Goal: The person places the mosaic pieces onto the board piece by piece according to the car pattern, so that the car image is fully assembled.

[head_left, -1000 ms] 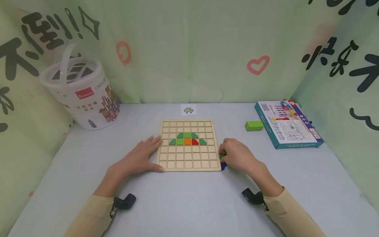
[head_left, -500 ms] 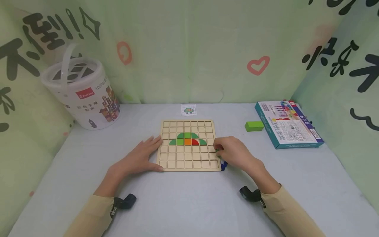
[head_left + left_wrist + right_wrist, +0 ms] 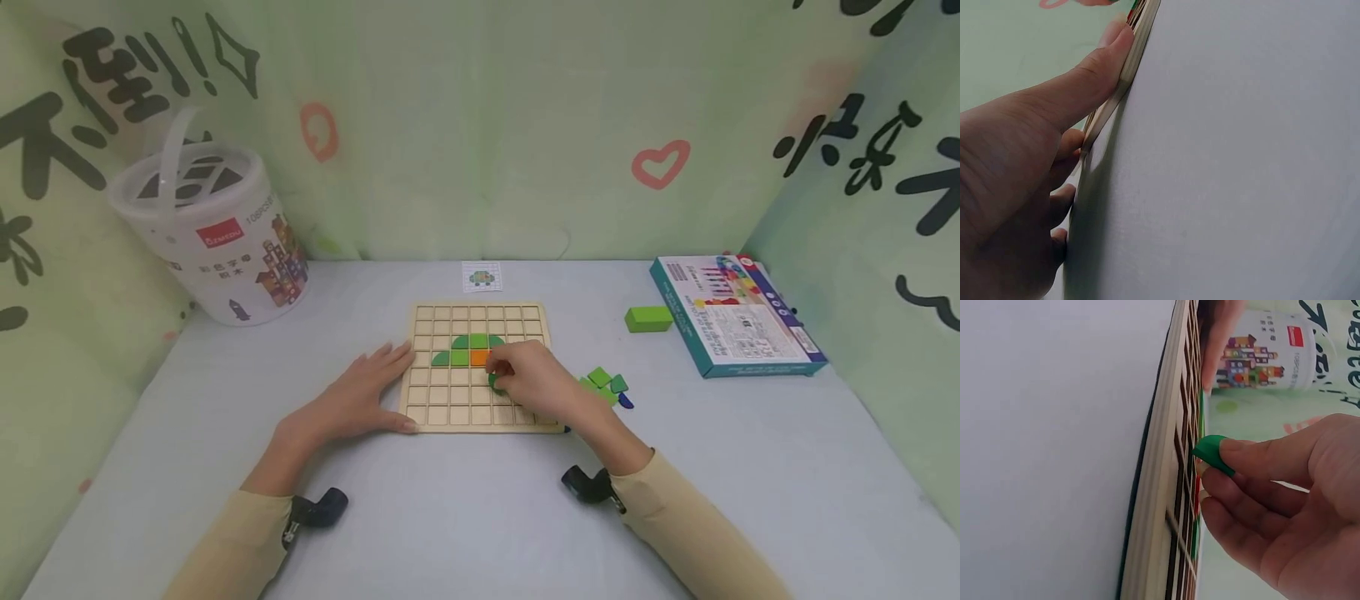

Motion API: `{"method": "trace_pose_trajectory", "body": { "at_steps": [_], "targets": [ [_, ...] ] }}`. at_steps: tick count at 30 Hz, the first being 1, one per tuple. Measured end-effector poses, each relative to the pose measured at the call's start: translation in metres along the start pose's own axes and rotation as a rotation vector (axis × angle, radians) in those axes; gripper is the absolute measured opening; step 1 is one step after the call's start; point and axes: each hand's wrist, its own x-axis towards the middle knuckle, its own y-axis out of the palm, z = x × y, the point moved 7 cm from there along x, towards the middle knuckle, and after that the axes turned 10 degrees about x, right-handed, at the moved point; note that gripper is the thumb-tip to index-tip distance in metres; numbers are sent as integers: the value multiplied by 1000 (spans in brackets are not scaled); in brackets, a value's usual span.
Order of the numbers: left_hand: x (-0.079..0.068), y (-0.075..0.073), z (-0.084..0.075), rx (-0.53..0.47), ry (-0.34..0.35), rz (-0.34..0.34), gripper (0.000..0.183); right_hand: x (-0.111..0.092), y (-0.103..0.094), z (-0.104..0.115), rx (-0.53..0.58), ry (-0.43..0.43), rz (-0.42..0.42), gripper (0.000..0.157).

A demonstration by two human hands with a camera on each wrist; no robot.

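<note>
A wooden grid board (image 3: 427,415) lies in the middle of the table. Set into its cells are green squares (image 3: 460,358), dark green quarter-circle pieces (image 3: 441,359) and an orange square (image 3: 478,357). My left hand (image 3: 352,398) rests along the board's left edge, fingers straight and thumb at the near corner. Between thumb and fingertips, my right hand (image 3: 540,382) pinches a dark green quarter-circle piece (image 3: 1211,449), held low over the board just below the orange square's row. That hand covers the cells at the right of the pattern.
Loose light green pieces (image 3: 599,377), a dark green one (image 3: 618,384) and a blue one (image 3: 626,402) lie right of the board. Behind it is a small pattern card (image 3: 482,277). A green block (image 3: 648,320), a flat box (image 3: 738,317) and a white bucket (image 3: 180,242) stand farther out.
My right hand has moved left from beside the board's right edge to over its middle, carrying the green piece. Loose pieces it covered now show. My left hand stays in place.
</note>
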Motion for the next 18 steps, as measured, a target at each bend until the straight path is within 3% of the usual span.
{"method": "trace_pose_trajectory", "body": {
  "at_steps": [11,18],
  "targets": [
    [1,1,1,-8,19,-4,116,31,30,23,87,-14,6,19],
    [0,-1,1,-21,26,-3,114,43,42,28,39,-29,1,16]
  ]
}}
